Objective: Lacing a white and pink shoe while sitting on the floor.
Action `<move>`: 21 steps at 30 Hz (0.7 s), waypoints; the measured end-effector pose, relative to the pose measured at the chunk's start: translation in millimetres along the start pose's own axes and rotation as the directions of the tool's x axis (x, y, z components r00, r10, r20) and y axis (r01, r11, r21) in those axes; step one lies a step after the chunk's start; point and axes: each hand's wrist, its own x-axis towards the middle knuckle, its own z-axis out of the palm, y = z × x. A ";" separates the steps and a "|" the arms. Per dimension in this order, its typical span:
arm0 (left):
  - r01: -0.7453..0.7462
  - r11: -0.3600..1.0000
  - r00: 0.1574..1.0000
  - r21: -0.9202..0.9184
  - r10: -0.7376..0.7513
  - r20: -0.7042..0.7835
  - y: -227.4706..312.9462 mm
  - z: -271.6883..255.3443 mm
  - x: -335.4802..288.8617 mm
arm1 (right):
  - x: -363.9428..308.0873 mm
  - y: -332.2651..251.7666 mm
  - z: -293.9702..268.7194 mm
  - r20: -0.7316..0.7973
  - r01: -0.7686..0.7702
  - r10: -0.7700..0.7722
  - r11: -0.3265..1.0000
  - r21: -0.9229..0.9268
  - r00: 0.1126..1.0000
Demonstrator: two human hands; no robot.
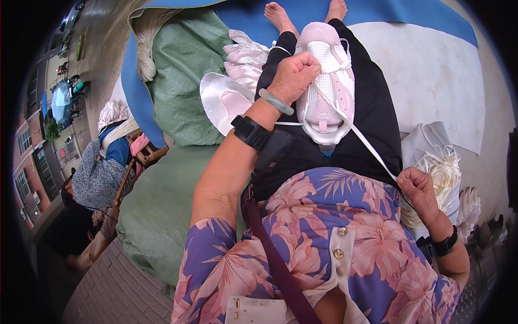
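Observation:
A pink and white shoe upper (343,97) rests on my black-trousered lap, toe pointing away from me. My left hand (295,78) is closed over its left side, fingertips pinched at the white shoelace (362,136) beside the tongue. From there the lace runs taut down to the right. Its lower stretch ends in my right hand (418,189), which pinches it out beyond my right thigh. Thin lace also shows on the upper's left side. Just left of my legs lies another white and pink upper (221,103), next to a stack of similar pieces (249,56).
Green sacks (183,81) bulge along my left. A bundle of white laces (440,173) hangs at my right. Blue matting (421,13) and a white sheet (437,70) cover the ground ahead. Another person (105,175) sits at the left, beyond the sacks.

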 end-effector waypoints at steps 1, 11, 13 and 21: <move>-0.005 0.998 0.997 -0.060 0.000 -0.080 0.0 0.1 -0.6 | -2.3 0.7 -0.2 -0.014 -0.028 0.028 0.999 -0.015 1.000; -0.130 0.990 0.967 0.058 0.139 -0.212 -15.6 -9.8 -21.2 | -13.3 17.2 -0.2 -0.017 0.319 -0.347 0.882 -0.347 0.938; -0.089 0.988 0.978 0.130 0.112 -0.178 -17.0 -9.4 -22.5 | -9.7 16.4 -0.7 0.003 0.359 -0.389 0.848 -0.390 0.921; -0.126 0.965 0.974 0.229 0.164 -0.159 -16.1 -12.8 -17.6 | -3.3 15.8 -2.7 0.038 0.433 -0.466 0.785 -0.442 0.884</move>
